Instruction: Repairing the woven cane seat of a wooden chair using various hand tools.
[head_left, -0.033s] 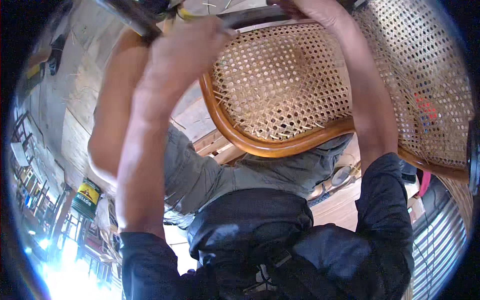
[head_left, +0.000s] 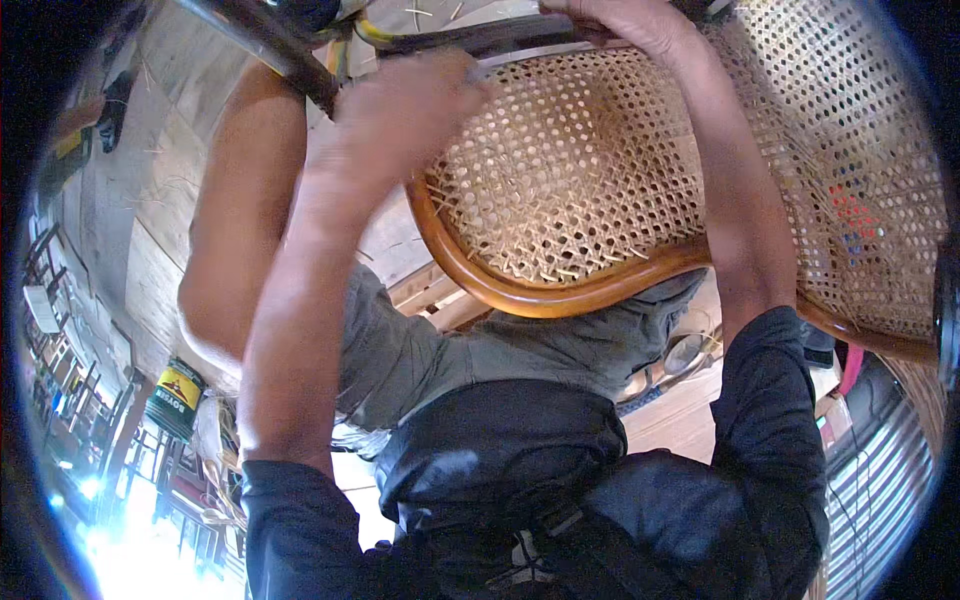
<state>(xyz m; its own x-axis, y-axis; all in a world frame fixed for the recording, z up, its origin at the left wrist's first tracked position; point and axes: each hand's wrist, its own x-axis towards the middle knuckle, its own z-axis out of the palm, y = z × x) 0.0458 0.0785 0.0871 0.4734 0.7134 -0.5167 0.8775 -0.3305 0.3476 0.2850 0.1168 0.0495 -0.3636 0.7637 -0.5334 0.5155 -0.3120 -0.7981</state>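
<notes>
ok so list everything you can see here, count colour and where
cane chair panel: one, pale tan weave, upper centre
curved wooden rim: one, orange-brown, under the weave
second woven panel: one, tan, right side
dark bar: one, dark brown, top left
plank floor: grey-brown, left
can: one, green with a yellow label, lower left
black bag: one, bottom centre
grey-green cloth: below the rim
left hand: blurred, on the panel's top edge
right hand: at the top edge of the frame
dark sleeves: two, bottom
</notes>
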